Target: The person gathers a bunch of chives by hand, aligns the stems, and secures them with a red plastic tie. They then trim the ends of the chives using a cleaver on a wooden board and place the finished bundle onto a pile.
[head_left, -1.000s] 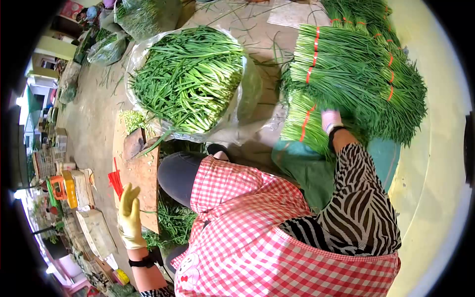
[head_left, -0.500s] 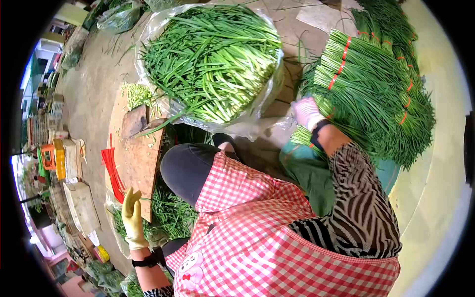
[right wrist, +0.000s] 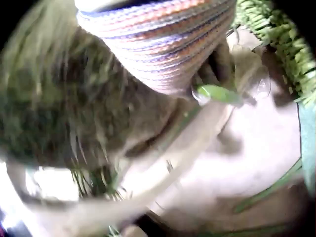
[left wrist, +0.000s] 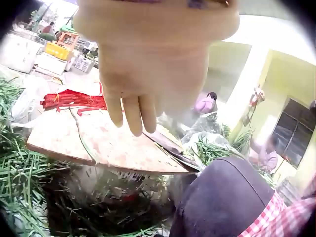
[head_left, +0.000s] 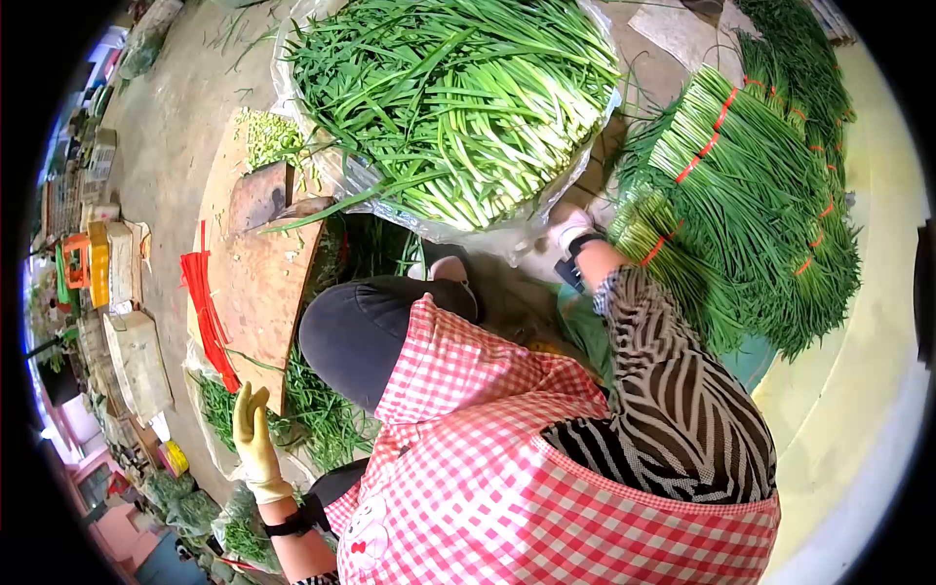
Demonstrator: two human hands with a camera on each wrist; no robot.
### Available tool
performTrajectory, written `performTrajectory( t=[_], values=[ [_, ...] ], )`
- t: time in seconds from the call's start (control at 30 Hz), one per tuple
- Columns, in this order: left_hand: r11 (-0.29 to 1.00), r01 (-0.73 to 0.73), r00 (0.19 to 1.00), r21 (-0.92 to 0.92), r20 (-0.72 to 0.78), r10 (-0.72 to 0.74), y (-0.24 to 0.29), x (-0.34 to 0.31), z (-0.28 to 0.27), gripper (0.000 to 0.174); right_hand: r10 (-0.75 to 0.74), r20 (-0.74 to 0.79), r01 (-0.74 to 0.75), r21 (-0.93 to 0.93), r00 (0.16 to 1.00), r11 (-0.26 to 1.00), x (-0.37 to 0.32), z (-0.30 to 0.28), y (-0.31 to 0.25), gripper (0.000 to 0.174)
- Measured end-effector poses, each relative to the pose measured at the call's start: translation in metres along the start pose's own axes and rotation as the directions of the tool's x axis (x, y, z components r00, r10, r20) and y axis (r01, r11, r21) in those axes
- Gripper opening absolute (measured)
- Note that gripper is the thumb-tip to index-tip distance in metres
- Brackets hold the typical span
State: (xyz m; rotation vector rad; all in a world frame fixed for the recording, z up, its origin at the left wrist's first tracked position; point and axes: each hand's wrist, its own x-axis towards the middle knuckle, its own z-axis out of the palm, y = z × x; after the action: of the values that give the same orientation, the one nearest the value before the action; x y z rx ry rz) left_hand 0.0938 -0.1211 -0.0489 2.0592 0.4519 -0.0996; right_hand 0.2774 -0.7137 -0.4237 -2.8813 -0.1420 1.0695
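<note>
My left hand [head_left: 256, 444], in a cream glove, is raised beside the near end of a wooden board [head_left: 255, 317]; its fingers are straight and hold nothing. Red ties [head_left: 207, 317] lie on the board's left side. My right hand [head_left: 570, 226], in a striped glove, is low between the clear plastic bag of garlic chives [head_left: 468, 127] and the tied bundles [head_left: 717, 156]. In the right wrist view a short green stalk [right wrist: 217, 94] shows right at the glove's fingers [right wrist: 219, 66]; blur hides the grip, so I cannot tell whether they pinch it.
A cleaver blade [head_left: 261, 200] and chopped pale stalk ends [head_left: 273, 138] lie on the board's far end. Loose greens [head_left: 331, 419] are heaped below the board. The wall [head_left: 829, 429] runs along the right. Crates [head_left: 97, 263] stand at the far left.
My right hand has moved left off the tied bundles and down beside the plastic bag. My left hand stays raised with straight fingers. The head view has shifted, bringing the bag larger and higher.
</note>
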Motion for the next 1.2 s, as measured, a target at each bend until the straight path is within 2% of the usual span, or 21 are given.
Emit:
performTrajectory(
  t=[0.03, 0.07, 0.1, 0.2, 0.27, 0.33, 0.4, 0.47, 0.53, 0.57, 0.6, 0.63, 0.73, 0.8, 0.93, 1.0, 1.03, 1.07, 1.1, 1.13, 1.2],
  values=[
    [1.0, -0.002, 1.0, 0.003, 0.011, 0.002, 0.001, 0.0, 0.002, 0.047, 0.001, 0.128, -0.033, 0.249, 0.992, 0.968, -0.023, -0.031, -0.044, 0.051],
    [1.0, -0.006, 1.0, 0.006, 0.015, 0.006, 0.002, -0.001, 0.003, 0.047, -0.121, 0.084, 0.116, 0.063, 0.989, 0.991, 0.03, 0.089, -0.053, 0.06],
    [0.999, 0.013, 0.999, 0.051, 0.034, -0.015, 0.002, -0.002, 0.001, 0.048, -0.307, -0.132, 0.329, 0.213, 0.943, 0.92, 0.045, 0.106, -0.085, 0.054],
    [0.998, -0.019, 0.999, 0.054, 0.039, 0.017, 0.001, -0.012, -0.001, 0.049, -0.369, -0.329, 0.492, 0.504, 0.869, 0.71, 0.023, 0.083, -0.157, 0.042],
    [0.999, -0.026, 0.999, 0.048, 0.031, 0.025, 0.004, -0.016, -0.005, 0.049, -0.363, -0.457, 0.583, 0.635, 0.812, 0.506, 0.002, 0.034, -0.199, 0.034],
    [0.999, -0.014, 1.0, 0.051, 0.004, 0.013, 0.001, -0.017, -0.012, 0.049, -0.138, -0.241, 0.249, 0.967, 0.961, 0.043, 0.004, -0.023, -0.261, 0.031],
    [0.999, -0.039, 0.999, 0.007, -0.021, 0.039, -0.013, -0.015, -0.017, 0.049, -0.204, -0.421, 0.456, 0.872, 0.884, 0.178, -0.03, -0.112, -0.298, 0.022],
    [0.999, -0.037, 0.998, -0.033, -0.046, 0.036, -0.02, -0.018, -0.018, 0.048, -0.459, -0.352, 0.447, 0.887, 0.816, 0.113, -0.022, -0.147, -0.317, 0.015],
    [0.995, -0.025, 0.998, -0.092, -0.068, 0.019, -0.022, -0.024, -0.013, 0.047, -0.513, -0.309, 0.44, 0.884, 0.801, 0.155, -0.026, -0.157, -0.31, 0.021],
    [0.997, -0.028, 0.998, -0.071, -0.061, 0.024, -0.019, -0.029, -0.014, 0.048, -0.417, -0.36, 0.503, 0.805, 0.835, 0.313, -0.015, -0.145, -0.298, 0.023],
    [0.998, -0.026, 0.998, -0.05, -0.063, 0.022, -0.019, -0.035, -0.014, 0.048, -0.36, -0.388, 0.506, 0.794, 0.848, 0.337, 0.012, -0.116, -0.278, 0.026],
    [0.998, -0.022, 0.998, -0.063, -0.068, 0.017, -0.02, -0.038, -0.015, 0.048, -0.33, -0.374, 0.493, 0.744, 0.867, 0.451, 0.038, -0.092, -0.255, 0.028],
    [0.992, 0.017, 0.993, -0.126, -0.115, -0.032, -0.042, -0.044, -0.025, 0.048, -0.378, -0.247, 0.447, 0.373, 0.892, 0.813, 0.027, -0.086, -0.211, 0.033],
    [0.965, -0.016, 0.992, -0.262, -0.127, -0.018, -0.075, -0.042, -0.033, 0.048, -0.409, -0.113, 0.419, 0.083, 0.906, 0.904, -0.004, -0.099, -0.198, 0.037],
    [0.971, 0.043, 0.998, -0.234, -0.038, -0.053, -0.097, -0.023, -0.04, 0.044, -0.327, 0.096, 0.341, -0.311, 0.94, 0.887, -0.087, -0.145, -0.163, 0.045],
    [0.989, 0.115, 0.993, 0.095, -0.036, -0.112, -0.106, -0.003, -0.049, 0.04, -0.305, 0.163, 0.346, -0.411, 0.938, 0.843, -0.128, -0.178, -0.158, 0.049],
    [0.985, 0.135, 0.988, 0.106, -0.092, -0.126, -0.099, 0.006, -0.046, 0.037, -0.39, 0.185, 0.432, -0.368, 0.902, 0.824, -0.128, -0.18, -0.146, 0.042],
    [0.982, 0.148, 0.98, 0.115, -0.151, -0.13, -0.095, 0.015, -0.046, 0.035, -0.483, 0.28, 0.555, -0.506, 0.83, 0.66, -0.124, -0.177, -0.131, 0.036],
    [0.907, 0.14, 0.968, -0.398, -0.139, -0.211, -0.126, 0.034, -0.038, 0.03, -0.467, 0.353, 0.582, -0.403, 0.811, 0.707, -0.143, -0.197, -0.139, 0.034],
    [0.964, 0.12, 0.962, 0.237, -0.268, -0.054, -0.116, 0.043, -0.045, 0.028, -0.46, 0.384, 0.586, -0.338, 0.8, 0.737, -0.173, -0.226, -0.152, 0.034],
    [0.946, 0.094, 0.945, 0.309, -0.326, 0.012, -0.119, 0.07, -0.035, 0.028, -0.454, 0.408, 0.575, -0.249, 0.792, 0.779, -0.227, -0.282, -0.185, 0.037]
  ],
)
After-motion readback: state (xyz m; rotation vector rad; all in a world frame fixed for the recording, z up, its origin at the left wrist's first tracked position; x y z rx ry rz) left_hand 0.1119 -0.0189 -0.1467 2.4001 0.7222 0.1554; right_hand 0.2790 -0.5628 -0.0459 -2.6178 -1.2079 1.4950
